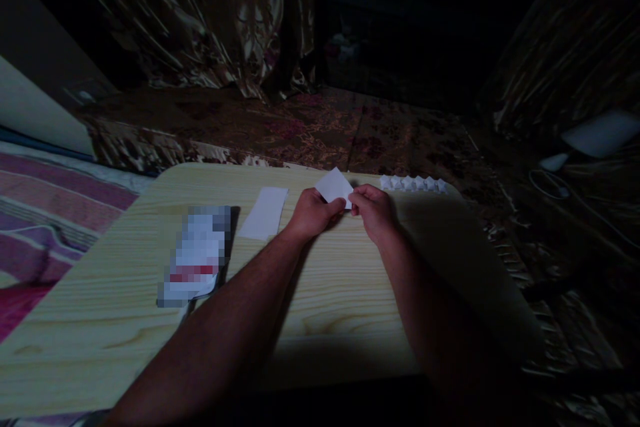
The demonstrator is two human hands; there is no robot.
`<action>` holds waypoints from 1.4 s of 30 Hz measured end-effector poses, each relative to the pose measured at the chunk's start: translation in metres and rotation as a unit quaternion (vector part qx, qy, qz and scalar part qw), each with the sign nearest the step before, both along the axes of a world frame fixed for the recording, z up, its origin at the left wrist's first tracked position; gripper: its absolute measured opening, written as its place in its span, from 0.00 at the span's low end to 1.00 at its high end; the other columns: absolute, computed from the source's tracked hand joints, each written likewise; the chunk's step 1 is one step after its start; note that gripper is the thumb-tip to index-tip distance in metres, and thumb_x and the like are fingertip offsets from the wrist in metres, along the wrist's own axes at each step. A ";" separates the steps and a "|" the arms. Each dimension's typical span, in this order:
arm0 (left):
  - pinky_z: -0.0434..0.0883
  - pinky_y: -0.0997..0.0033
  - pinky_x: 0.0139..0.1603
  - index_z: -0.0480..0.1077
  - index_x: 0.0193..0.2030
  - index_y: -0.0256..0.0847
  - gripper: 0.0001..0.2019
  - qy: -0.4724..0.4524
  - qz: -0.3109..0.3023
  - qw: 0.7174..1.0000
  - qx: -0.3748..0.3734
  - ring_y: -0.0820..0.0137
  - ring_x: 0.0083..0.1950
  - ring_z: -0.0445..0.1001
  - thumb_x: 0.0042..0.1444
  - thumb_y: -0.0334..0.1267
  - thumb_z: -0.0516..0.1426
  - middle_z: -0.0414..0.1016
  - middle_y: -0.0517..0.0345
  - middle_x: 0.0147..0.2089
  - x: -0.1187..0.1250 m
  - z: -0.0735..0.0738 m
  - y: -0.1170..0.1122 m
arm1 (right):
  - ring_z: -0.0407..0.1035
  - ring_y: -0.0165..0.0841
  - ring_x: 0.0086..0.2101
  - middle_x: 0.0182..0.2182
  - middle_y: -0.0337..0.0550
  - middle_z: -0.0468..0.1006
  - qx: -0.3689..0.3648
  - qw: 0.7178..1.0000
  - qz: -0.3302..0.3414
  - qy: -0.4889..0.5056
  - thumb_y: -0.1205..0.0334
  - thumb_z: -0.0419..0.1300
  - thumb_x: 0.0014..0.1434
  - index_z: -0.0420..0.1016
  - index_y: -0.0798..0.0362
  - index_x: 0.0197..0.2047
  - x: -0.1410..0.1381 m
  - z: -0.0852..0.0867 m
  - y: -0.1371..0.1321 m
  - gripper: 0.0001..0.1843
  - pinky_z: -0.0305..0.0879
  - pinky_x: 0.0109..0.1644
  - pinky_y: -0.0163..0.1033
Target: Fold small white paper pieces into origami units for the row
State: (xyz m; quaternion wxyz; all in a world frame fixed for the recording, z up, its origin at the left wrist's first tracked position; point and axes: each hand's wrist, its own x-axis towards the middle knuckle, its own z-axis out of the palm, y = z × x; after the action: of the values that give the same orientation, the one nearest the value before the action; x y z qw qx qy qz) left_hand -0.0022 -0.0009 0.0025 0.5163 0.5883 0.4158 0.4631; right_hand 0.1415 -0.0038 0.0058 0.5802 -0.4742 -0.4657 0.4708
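Observation:
A small white sheet of paper (334,184), turned corner-up like a diamond, is held between both hands above the far part of the table. My left hand (315,212) is closed on its lower left side, with the thumb lying across the front. At the right lower corner, my right hand (371,207) pinches the paper between thumb and fingers. The fingers behind the sheet are hidden. To the left of my left hand lie white rectangular paper slips (265,212); whether it is one or a stack I cannot tell.
Several small folded white paper pieces (413,184) stand in a row at the table's far right edge. A phone-like object with a blurred-out screen (197,253) lies on the wooden table (340,307) at left. A striped bedspread (40,207) borders the left; a pale lamp-like object (600,137) stands right.

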 end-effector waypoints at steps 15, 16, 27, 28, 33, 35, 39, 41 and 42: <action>0.58 0.77 0.19 0.70 0.26 0.33 0.09 -0.023 0.013 1.000 -0.016 0.77 0.18 0.62 0.46 0.38 0.60 0.70 0.59 0.21 0.001 0.006 -0.002 | 0.60 0.24 0.17 0.17 0.32 0.69 -0.013 0.998 0.043 0.045 0.60 0.62 0.46 0.70 0.53 0.27 0.003 -0.002 0.002 0.07 0.54 0.20 0.32; 0.58 0.77 0.19 0.70 0.26 0.33 0.09 -0.027 0.013 0.999 -0.018 0.77 0.18 0.62 0.46 0.38 0.60 0.70 0.59 0.21 0.001 0.006 -0.002 | 0.60 0.24 0.16 0.16 0.32 0.69 -0.015 0.998 0.045 0.037 0.61 0.63 0.45 0.70 0.53 0.27 0.003 -0.002 0.001 0.07 0.54 0.20 0.31; 0.56 0.77 0.18 0.70 0.27 0.33 0.08 -0.039 -0.005 0.999 -0.027 0.78 0.18 0.61 0.45 0.38 0.60 0.69 0.59 0.21 0.001 0.005 -0.001 | 0.59 0.24 0.17 0.17 0.32 0.69 -0.007 0.999 0.035 0.035 0.58 0.63 0.47 0.71 0.53 0.28 0.004 -0.007 0.003 0.08 0.53 0.20 0.31; 0.56 0.76 0.18 0.70 0.28 0.33 0.08 -0.039 -0.007 0.999 -0.028 0.78 0.18 0.61 0.45 0.38 0.60 0.69 0.59 0.21 0.001 0.004 -0.001 | 0.59 0.24 0.17 0.16 0.32 0.69 -0.001 0.999 0.038 0.036 0.59 0.63 0.46 0.71 0.53 0.28 0.004 -0.008 0.003 0.07 0.53 0.20 0.31; 0.56 0.77 0.18 0.70 0.26 0.33 0.08 -0.024 -0.015 0.999 -0.022 0.78 0.18 0.61 0.46 0.37 0.60 0.69 0.59 0.21 0.000 0.003 -0.001 | 0.59 0.24 0.17 0.14 0.32 0.67 -0.003 0.999 0.007 0.041 0.61 0.62 0.46 0.70 0.53 0.26 0.004 -0.009 0.005 0.06 0.53 0.20 0.31; 0.56 0.77 0.18 0.70 0.26 0.33 0.08 -0.025 -0.010 0.999 -0.018 0.78 0.18 0.62 0.45 0.37 0.60 0.69 0.59 0.21 0.000 0.004 -0.001 | 0.59 0.25 0.17 0.15 0.33 0.68 -0.015 0.999 0.001 0.043 0.60 0.62 0.46 0.70 0.53 0.26 0.004 -0.008 0.005 0.07 0.53 0.21 0.32; 0.56 0.77 0.18 0.70 0.27 0.34 0.07 -0.039 0.001 0.999 -0.026 0.78 0.18 0.62 0.45 0.37 0.60 0.69 0.59 0.21 0.001 0.004 -0.001 | 0.61 0.25 0.19 0.19 0.34 0.70 -0.020 0.998 0.034 0.045 0.57 0.62 0.47 0.71 0.53 0.29 0.005 -0.005 0.003 0.08 0.55 0.21 0.32; 0.55 0.77 0.18 0.69 0.26 0.34 0.07 -0.038 -0.002 0.999 -0.029 0.78 0.18 0.61 0.45 0.37 0.60 0.69 0.60 0.20 0.001 0.005 0.000 | 0.60 0.25 0.19 0.19 0.33 0.70 -0.015 0.998 0.051 0.043 0.60 0.63 0.45 0.71 0.52 0.28 0.005 -0.005 0.002 0.08 0.54 0.22 0.32; 0.55 0.77 0.18 0.69 0.26 0.34 0.07 -0.034 -0.003 0.999 -0.030 0.78 0.18 0.61 0.45 0.37 0.60 0.68 0.61 0.20 0.001 0.005 -0.001 | 0.60 0.24 0.18 0.18 0.32 0.69 -0.014 0.998 0.051 0.041 0.61 0.63 0.44 0.70 0.52 0.28 0.005 -0.006 0.003 0.07 0.54 0.22 0.32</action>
State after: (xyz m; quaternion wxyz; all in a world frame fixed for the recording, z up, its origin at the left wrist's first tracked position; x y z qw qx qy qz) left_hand -0.0011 -0.0015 0.0076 0.5492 0.5578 0.4099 0.4683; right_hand 0.1467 -0.0011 -0.0001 0.5672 -0.4388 -0.4584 0.5250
